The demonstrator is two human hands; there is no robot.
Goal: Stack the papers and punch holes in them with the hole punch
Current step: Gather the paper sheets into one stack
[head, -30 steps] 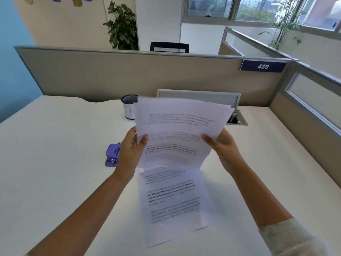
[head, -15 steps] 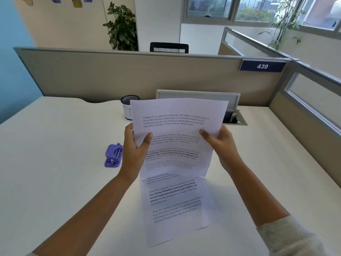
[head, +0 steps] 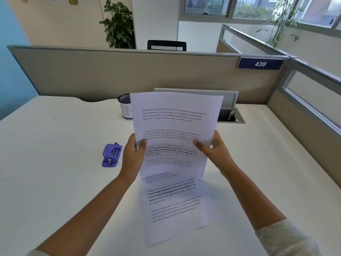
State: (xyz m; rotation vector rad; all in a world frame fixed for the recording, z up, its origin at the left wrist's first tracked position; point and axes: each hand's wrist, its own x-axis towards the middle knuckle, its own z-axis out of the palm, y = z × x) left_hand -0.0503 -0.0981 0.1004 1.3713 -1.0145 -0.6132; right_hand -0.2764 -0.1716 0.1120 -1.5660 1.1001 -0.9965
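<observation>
I hold printed white papers [head: 175, 124] upright above the desk. My left hand [head: 132, 157] pinches their left edge, thumb on the front. My right hand [head: 215, 150] pinches their right edge the same way. Another printed sheet [head: 175, 206] lies flat on the desk just below them, its top hidden behind the held papers. A purple hole punch [head: 110, 155] sits on the desk to the left of my left hand, apart from it.
A mesh pen cup [head: 125, 106] stands behind the papers at the left. A cable hatch [head: 232, 115] with its raised lid is behind at the right. Beige partitions [head: 110, 74] close the white desk [head: 46, 163] at the back and right.
The held papers have turned from a tilted angle to nearly straight and upright, and both hands have shifted slightly lower along their edges. The sheet on the desk and the punch stayed put.
</observation>
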